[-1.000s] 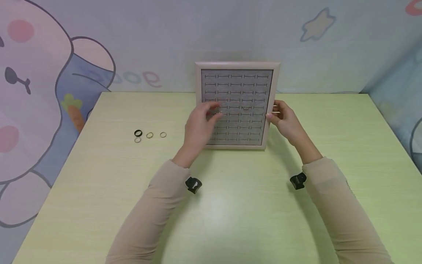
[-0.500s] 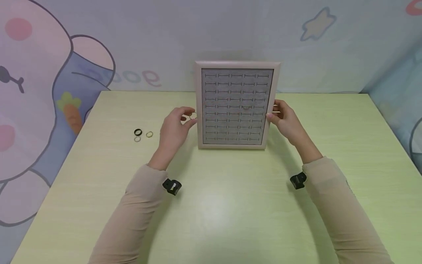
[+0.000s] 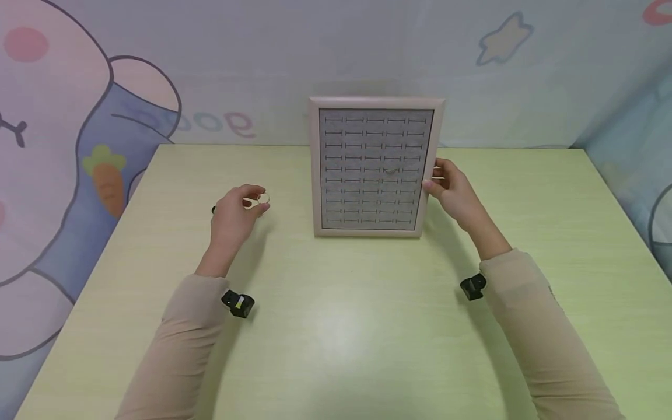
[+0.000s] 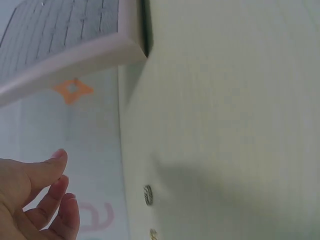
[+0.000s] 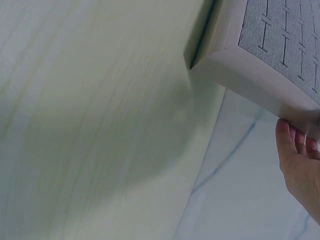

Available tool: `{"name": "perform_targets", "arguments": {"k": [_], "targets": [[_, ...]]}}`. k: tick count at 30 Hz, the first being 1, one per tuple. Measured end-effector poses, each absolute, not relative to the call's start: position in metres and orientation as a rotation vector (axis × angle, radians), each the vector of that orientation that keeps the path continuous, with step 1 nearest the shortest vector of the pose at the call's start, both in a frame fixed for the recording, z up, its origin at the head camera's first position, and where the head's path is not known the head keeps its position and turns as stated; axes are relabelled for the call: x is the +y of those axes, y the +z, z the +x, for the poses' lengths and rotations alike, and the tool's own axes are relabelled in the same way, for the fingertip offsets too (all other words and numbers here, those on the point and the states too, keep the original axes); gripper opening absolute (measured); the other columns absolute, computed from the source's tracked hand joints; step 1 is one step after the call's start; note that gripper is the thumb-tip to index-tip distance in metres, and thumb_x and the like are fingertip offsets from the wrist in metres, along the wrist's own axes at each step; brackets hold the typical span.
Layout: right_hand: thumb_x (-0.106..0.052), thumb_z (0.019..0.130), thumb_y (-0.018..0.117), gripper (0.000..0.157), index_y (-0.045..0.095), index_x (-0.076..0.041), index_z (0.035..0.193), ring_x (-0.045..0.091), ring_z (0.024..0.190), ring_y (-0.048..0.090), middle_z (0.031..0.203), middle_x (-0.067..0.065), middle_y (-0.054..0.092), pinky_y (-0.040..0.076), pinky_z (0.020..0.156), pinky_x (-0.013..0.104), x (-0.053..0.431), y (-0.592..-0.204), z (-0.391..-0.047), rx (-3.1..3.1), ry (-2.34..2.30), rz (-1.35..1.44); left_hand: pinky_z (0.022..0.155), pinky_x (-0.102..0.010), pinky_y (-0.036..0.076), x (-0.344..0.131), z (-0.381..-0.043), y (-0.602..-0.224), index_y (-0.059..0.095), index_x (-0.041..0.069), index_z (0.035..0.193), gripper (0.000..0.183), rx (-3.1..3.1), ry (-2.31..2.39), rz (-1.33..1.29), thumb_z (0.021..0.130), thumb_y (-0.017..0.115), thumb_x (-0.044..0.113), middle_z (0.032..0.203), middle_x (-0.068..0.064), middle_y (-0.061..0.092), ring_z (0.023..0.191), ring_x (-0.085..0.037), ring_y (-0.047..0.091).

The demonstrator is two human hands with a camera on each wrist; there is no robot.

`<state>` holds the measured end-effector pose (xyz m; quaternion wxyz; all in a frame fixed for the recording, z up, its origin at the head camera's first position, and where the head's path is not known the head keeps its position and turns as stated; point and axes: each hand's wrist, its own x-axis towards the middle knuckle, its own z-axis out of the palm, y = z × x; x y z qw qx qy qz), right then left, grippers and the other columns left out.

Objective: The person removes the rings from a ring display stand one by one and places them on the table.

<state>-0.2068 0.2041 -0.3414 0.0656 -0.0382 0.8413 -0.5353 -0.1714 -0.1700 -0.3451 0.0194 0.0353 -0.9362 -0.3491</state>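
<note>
In the head view, my left hand [image 3: 231, 219] pinches a thin gold-toned ring [image 3: 263, 199] between thumb and index finger above the left part of the table. That ring does not show in the left wrist view, where a dark silvery ring [image 4: 148, 195] and a gold ring [image 4: 153, 234] lie on the table. My right hand [image 3: 455, 195] grips the right edge of a framed ring display board [image 3: 367, 232], thumb in front and fingers behind. The board stands upright with grey slotted padding, and one ring [image 3: 390, 171] sits in a slot right of centre.
A black ring [image 3: 213, 209] peeks out behind my left hand, which hides the tabletop there. The pale yellow-green table [image 3: 336, 326] ends at a cartoon-printed backdrop [image 3: 262, 70] just behind the board.
My left hand has moved left and down, away from the board's front, past its left edge, carrying the thin ring. My right hand keeps its grip on the board.
</note>
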Motion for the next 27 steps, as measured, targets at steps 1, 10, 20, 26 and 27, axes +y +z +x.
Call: {"name": "perform_targets", "arguments": {"k": [1, 10, 20, 26, 27], "targets": [[-0.01, 0.1, 0.045, 0.051, 0.026, 0.0, 0.147, 0.03, 0.125, 0.045, 0.139, 0.022, 0.04, 0.038, 0.108, 0.043, 0.204, -0.341, -0.207, 2.535, -1.617, -0.115, 0.087, -0.049, 0.047, -0.174, -0.172, -0.346, 0.059, 0.009, 0.127, 0.035, -2.914, -1.07, 0.123, 0.093, 0.062, 0.018, 0.123, -0.015, 0.062, 0.114, -0.033, 0.057], [-0.009, 0.1, 0.045, 0.052, 0.025, 0.0, 0.147, 0.034, 0.128, 0.043, 0.141, 0.023, 0.04, 0.037, 0.11, 0.045, 0.205, -0.34, -0.206, 2.536, -1.624, -0.108, 0.086, -0.048, 0.045, -0.202, -0.173, -0.357, 0.06, 0.008, 0.126, 0.035, -3.015, -0.958, 0.167, 0.093, 0.062, 0.019, 0.12, -0.018, 0.062, 0.112, -0.034, 0.055], [-0.009, 0.101, 0.044, 0.051, 0.026, 0.002, 0.147, 0.034, 0.127, 0.044, 0.14, 0.024, 0.04, 0.037, 0.109, 0.044, 0.205, -0.339, -0.205, 2.543, -1.619, -0.111, 0.085, -0.047, 0.046, -0.22, -0.17, -0.365, 0.059, 0.006, 0.127, 0.035, -3.158, -0.893, 0.203, 0.094, 0.059, 0.017, 0.124, -0.02, 0.059, 0.114, -0.036, 0.054], [-0.01, 0.101, 0.044, 0.05, 0.026, 0.001, 0.147, 0.032, 0.126, 0.044, 0.14, 0.023, 0.04, 0.038, 0.108, 0.043, 0.203, -0.339, -0.204, 2.538, -1.621, -0.122, 0.084, -0.047, 0.046, -0.224, -0.168, -0.37, 0.059, 0.004, 0.125, 0.033, -3.206, -0.854, 0.21, 0.094, 0.058, 0.017, 0.122, -0.021, 0.059, 0.112, -0.038, 0.056], [-0.01, 0.101, 0.044, 0.051, 0.026, 0.001, 0.147, 0.032, 0.126, 0.045, 0.14, 0.023, 0.041, 0.038, 0.108, 0.043, 0.203, -0.339, -0.203, 2.537, -1.622, -0.122, 0.084, -0.047, 0.046, -0.225, -0.168, -0.37, 0.059, 0.004, 0.124, 0.033, -3.211, -0.849, 0.21, 0.094, 0.058, 0.017, 0.122, -0.021, 0.059, 0.112, -0.038, 0.056]]}}
